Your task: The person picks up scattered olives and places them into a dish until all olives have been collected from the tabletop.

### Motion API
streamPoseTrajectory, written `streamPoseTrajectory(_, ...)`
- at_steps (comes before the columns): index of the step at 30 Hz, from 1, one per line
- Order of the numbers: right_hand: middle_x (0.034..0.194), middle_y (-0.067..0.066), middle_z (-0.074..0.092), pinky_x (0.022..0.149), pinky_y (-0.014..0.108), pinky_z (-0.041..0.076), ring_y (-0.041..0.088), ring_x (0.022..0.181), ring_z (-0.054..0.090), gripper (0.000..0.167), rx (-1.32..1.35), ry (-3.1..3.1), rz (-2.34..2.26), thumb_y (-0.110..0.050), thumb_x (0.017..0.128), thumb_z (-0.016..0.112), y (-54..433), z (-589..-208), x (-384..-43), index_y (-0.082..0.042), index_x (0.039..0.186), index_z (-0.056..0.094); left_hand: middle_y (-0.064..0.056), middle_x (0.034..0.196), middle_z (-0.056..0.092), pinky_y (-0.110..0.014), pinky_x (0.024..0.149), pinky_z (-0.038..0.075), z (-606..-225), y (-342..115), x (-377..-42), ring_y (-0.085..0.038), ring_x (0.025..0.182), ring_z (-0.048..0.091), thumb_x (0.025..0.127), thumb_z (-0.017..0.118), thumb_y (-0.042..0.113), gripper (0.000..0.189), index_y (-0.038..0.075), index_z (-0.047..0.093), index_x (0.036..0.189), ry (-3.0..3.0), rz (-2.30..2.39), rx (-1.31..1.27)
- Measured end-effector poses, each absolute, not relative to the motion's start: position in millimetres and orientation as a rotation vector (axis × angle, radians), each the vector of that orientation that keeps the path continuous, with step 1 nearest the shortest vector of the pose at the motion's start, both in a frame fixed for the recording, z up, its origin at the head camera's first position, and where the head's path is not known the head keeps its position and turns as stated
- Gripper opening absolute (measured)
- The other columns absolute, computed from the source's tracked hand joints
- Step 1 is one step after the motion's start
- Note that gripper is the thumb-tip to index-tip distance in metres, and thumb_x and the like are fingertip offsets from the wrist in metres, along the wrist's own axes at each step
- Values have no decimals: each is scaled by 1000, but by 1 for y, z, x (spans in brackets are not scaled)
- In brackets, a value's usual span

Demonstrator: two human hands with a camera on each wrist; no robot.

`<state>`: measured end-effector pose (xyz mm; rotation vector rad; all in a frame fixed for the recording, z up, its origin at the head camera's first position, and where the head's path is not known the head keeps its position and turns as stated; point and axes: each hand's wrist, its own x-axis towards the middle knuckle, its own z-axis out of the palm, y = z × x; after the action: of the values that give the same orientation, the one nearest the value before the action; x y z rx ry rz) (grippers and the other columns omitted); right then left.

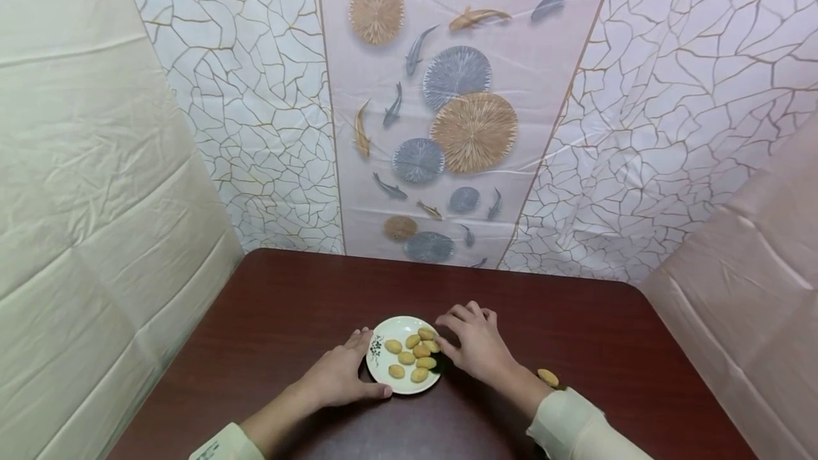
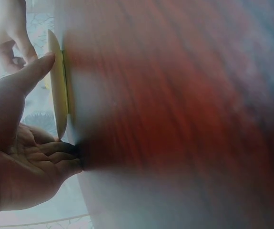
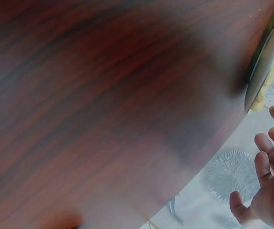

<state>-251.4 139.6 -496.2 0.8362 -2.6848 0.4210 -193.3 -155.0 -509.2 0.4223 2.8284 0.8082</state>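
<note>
A small white plate [image 1: 404, 383] with a dark floral sprig on its left side carries several small yellow oval fruits [image 1: 406, 358]. My left hand [image 1: 339, 375] holds the plate at its left, thumb on the near rim and the other fingers along the left edge. In the left wrist view, the thumb [image 2: 45, 63] presses the rim of the plate [image 2: 57, 95]. By the right rim hovers my right hand [image 1: 476, 343], its fingers loosely bent around nothing visible, fingertips close to the fruits. The right wrist view has those fingers [image 3: 264, 164] apart beside the plate [image 3: 265, 67].
One loose yellow fruit [image 1: 547, 377] lies on the dark red-brown table [image 1: 287, 318], beyond my right forearm. A dark green patch [image 1: 437, 363] shows at the plate's right side. Patterned cloth walls [image 1: 422, 197] enclose the table behind and at both sides.
</note>
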Motion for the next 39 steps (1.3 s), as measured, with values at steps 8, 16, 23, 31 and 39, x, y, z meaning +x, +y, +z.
streamPoseTrajectory(8, 115, -1, 73, 99, 73, 48, 24, 105, 59, 25, 829, -2695, 389, -23, 96, 86, 162, -489, -240, -15, 119, 81, -32, 174, 38, -73, 123, 42, -506, -154, -192, -52, 159, 44, 82, 90, 66, 126, -6, 34, 170, 2839, 793, 418)
streamPoseTrajectory(16, 110, -3, 73, 96, 74, 49, 21, 101, 58, 25, 784, -2654, 351, -24, 92, 88, 187, -493, -231, -16, 115, 82, -33, 173, 38, -73, 123, 42, -501, -154, -190, -53, 159, 43, 82, 91, 65, 125, -6, 35, 169, 2830, 792, 403)
streamPoseTrajectory(23, 105, -6, 72, 95, 73, 50, 18, 99, 58, 25, 746, -2637, 301, -23, 89, 91, 211, -492, -221, -18, 111, 82, -35, 172, 39, -73, 123, 42, -503, -153, -190, -54, 158, 44, 82, 91, 64, 126, -8, 35, 169, 2832, 798, 418)
streamPoseTrajectory(31, 106, -7, 73, 94, 73, 49, 15, 99, 56, 23, 680, -2686, 256, -24, 89, 91, 238, -492, -213, -20, 109, 82, -35, 172, 39, -72, 124, 42, -500, -155, -190, -53, 160, 42, 82, 91, 64, 126, -9, 34, 169, 2832, 808, 417)
streamPoseTrajectory(39, 106, -8, 73, 93, 72, 49, 16, 99, 56, 25, 618, -2740, 196, -30, 88, 92, 262, -495, -210, -21, 109, 82, -36, 171, 39, -72, 123, 42, -503, -154, -189, -55, 159, 43, 82, 90, 65, 127, -9, 34, 168, 2831, 815, 425)
